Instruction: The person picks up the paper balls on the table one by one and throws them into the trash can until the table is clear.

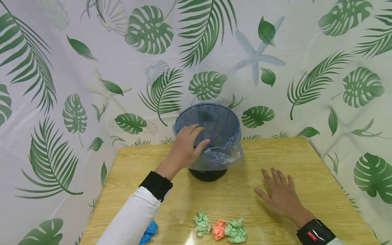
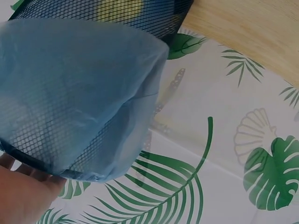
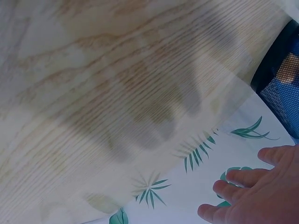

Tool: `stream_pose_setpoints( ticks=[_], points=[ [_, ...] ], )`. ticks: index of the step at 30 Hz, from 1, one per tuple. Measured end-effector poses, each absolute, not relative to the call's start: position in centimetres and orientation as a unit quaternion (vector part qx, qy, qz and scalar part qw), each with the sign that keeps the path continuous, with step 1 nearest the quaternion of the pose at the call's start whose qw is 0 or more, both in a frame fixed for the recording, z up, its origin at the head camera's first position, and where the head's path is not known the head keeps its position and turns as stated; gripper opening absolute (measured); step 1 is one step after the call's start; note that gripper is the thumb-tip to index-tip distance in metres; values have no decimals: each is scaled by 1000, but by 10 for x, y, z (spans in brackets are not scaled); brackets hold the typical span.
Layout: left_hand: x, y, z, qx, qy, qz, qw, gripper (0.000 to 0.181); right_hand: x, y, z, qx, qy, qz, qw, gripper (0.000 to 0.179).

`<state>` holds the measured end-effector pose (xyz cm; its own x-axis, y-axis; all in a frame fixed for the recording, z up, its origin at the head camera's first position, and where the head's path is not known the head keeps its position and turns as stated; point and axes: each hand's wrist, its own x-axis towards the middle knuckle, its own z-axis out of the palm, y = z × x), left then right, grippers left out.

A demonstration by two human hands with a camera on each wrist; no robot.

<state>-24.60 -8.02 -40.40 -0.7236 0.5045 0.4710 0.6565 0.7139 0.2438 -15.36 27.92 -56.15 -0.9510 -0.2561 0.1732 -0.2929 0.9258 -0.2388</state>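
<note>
A wastebasket with a black base [image 1: 208, 175] stands near the back of the table, lined with a translucent blue bag [image 1: 223, 156] folded over its rim. My left hand [image 1: 185, 146] is over the basket's near left rim, its fingers extended and thumb apart, with nothing held. In the left wrist view the fingertips of the left hand [image 2: 28, 193] are right at the bag-covered rim, and black mesh [image 2: 163, 16] shows beneath the bag. To the right of the basket, my right hand [image 1: 281, 195] hovers above the tabletop, fingers spread and holding nothing.
Along the near part of the wooden table [image 1: 260, 156] lie crumpled papers: a green one [image 1: 202, 223], an orange one [image 1: 219, 229], another green one [image 1: 235, 231], and a blue one [image 1: 149, 232] partly hidden by the left sleeve. A leaf-patterned sheet [image 1: 214, 58] hangs behind the table.
</note>
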Motion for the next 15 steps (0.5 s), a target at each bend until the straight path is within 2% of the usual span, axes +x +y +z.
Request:
stream_pose_setpoints(
  ticks=[8,15],
  points=[
    [-237,-101,-419,-295,-911,-173,228,69,-153,277,-562,142,-979,131,69,80],
    [-226,-125,-436,-265,-921,-167,232,80,-154,275,-562,147,-978,133,70,80]
  ],
)
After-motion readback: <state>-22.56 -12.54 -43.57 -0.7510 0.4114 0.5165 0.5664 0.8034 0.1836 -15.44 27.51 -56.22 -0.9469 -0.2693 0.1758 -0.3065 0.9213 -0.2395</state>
